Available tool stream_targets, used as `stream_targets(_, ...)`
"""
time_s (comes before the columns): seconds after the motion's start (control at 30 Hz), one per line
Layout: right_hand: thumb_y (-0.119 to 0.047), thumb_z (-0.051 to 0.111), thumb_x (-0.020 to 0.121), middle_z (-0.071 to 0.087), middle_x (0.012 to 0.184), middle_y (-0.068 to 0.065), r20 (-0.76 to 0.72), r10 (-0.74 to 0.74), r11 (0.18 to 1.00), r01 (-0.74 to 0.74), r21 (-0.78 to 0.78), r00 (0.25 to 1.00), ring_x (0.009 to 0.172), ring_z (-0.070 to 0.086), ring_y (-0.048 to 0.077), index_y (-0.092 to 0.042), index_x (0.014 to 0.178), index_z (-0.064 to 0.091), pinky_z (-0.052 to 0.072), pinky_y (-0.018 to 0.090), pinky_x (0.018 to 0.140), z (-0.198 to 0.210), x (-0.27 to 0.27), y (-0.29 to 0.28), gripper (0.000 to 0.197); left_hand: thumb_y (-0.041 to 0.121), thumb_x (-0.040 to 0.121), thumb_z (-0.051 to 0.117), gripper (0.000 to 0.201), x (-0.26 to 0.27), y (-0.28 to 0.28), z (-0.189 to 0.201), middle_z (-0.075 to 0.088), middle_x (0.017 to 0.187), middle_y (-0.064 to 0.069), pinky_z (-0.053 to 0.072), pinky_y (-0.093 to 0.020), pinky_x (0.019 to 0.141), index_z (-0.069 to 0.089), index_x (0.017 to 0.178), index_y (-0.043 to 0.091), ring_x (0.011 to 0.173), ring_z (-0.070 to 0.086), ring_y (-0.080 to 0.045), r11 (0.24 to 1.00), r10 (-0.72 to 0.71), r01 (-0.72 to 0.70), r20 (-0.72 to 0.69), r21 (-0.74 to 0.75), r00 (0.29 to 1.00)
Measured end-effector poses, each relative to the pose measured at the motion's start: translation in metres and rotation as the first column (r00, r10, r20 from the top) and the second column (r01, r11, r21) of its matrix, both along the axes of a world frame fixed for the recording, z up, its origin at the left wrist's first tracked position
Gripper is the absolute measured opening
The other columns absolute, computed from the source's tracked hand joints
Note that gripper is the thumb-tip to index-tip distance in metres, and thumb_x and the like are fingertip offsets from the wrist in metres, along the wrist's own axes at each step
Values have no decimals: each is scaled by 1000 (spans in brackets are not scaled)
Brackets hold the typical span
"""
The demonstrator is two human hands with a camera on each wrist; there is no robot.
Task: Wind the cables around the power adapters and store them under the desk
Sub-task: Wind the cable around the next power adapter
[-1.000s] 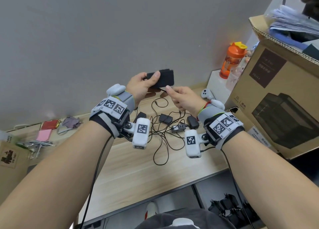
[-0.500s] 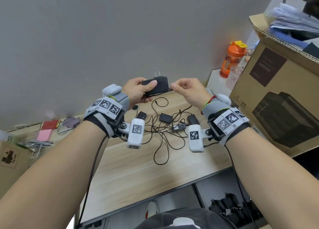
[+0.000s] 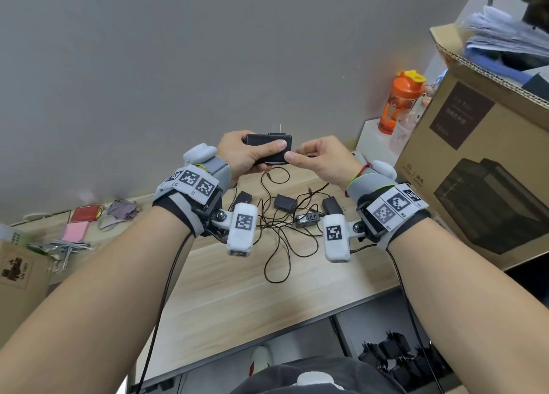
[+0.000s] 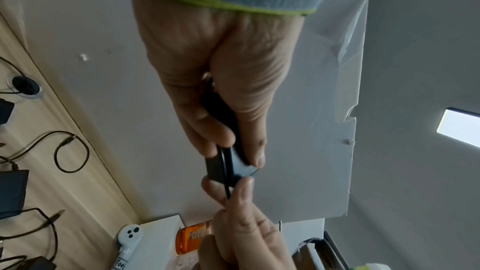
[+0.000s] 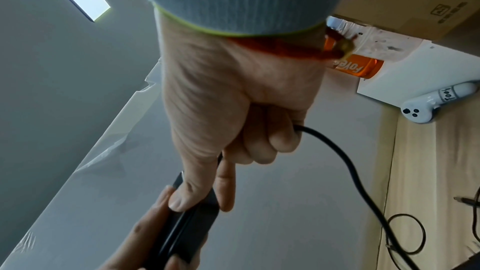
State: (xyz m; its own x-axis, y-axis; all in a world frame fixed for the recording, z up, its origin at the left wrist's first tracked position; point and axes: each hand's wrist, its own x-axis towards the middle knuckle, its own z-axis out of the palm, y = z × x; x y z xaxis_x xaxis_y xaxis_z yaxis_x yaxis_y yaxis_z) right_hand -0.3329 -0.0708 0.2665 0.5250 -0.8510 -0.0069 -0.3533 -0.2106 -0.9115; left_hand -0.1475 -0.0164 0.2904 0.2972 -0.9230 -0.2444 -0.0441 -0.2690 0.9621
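Note:
My left hand [image 3: 252,155] grips a black power adapter [image 3: 269,148] above the desk's back edge, prongs pointing up, thumb on its near face. My right hand [image 3: 297,153] pinches the adapter's thin black cable [image 5: 345,163] right at the adapter's right end. The left wrist view shows the cable [image 4: 225,171] running over the adapter [image 4: 233,163] into the right hand's pinch. The right wrist view shows the rest trailing down from my curled fingers to the desk. Several more black adapters [image 3: 285,202] lie on the wooden desk [image 3: 237,289] in tangled cables [image 3: 277,245].
A big cardboard box [image 3: 481,170] fills the desk's right side, with an orange bottle [image 3: 401,102] on a white block behind it. A white controller [image 4: 128,237] lies near the wall. Small clutter and a pink pad [image 3: 75,231] sit far left. Black adapters [image 3: 398,355] are stored below the desk.
The adapter has been turned from tilted to prongs straight up. My right hand has come up from below it to its right end, still pinching the cable.

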Motion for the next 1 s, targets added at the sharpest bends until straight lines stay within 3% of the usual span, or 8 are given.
stream_targets(0.07,-37,72,87,55,62,-6,-15,-7,1000,6,-8,1000,54,43,0,-13,86,78,34,14,55,-1,-2,-1,25,27,70,88,51,3,-1,1,69,92,-10,54,-17,51,64,106,-1,58,68,-16,999,41,-41,3,-18,999)
stream_targets(0.13,-37,73,86,59,65,-5,-22,19,1000,-19,-21,1000,60,45,2,-18,82,78,36,17,60,1,-4,0,20,27,67,90,51,7,-2,2,70,92,-9,56,-20,55,64,103,0,59,69,-18,999,31,-30,32,-16,999)
stream_targets(0.23,-31,74,86,63,59,-14,-23,25,999,-26,-32,999,57,49,-3,-21,78,76,40,10,60,4,-2,-1,13,28,65,91,43,7,-1,4,70,86,-5,60,-26,62,66,92,7,61,70,-18,1000,-9,9,155,1,988)
stream_targets(0.37,-26,78,83,58,52,-16,-14,-7,997,6,-73,1000,51,46,-4,-21,73,73,37,10,55,11,-2,-7,13,23,66,91,38,3,2,5,69,83,-5,57,-21,53,62,86,9,57,69,-11,997,-75,74,225,14,972)
stream_targets(0.6,-32,84,75,45,49,-12,-14,-36,990,34,-136,999,48,34,3,-13,73,73,31,17,53,22,-3,-21,22,15,68,89,34,-1,4,12,67,79,-7,57,-23,52,59,81,10,55,67,-14,986,-164,159,263,40,951)
stream_targets(0.77,-31,83,76,48,56,-4,41,-38,987,44,-157,998,52,36,6,-17,69,70,33,18,54,28,-3,-27,21,10,70,87,33,-6,7,14,67,82,-11,54,-21,47,60,89,5,51,65,-14,976,-217,211,252,50,943)
stream_targets(0.87,-26,81,79,54,65,5,88,-10,993,20,-120,996,59,43,9,-15,72,70,38,18,59,25,-2,-26,17,8,71,86,30,-8,7,17,67,82,-13,51,-20,44,58,83,7,49,63,-15,969,-248,245,245,43,937)
stream_targets(1.0,-26,76,84,53,59,-6,154,-29,997,39,-66,988,52,42,2,-19,69,68,37,14,55,17,-2,-25,18,8,72,85,29,-6,7,18,66,85,-16,49,-19,44,57,81,9,49,63,-15,960,-278,275,220,47,935)
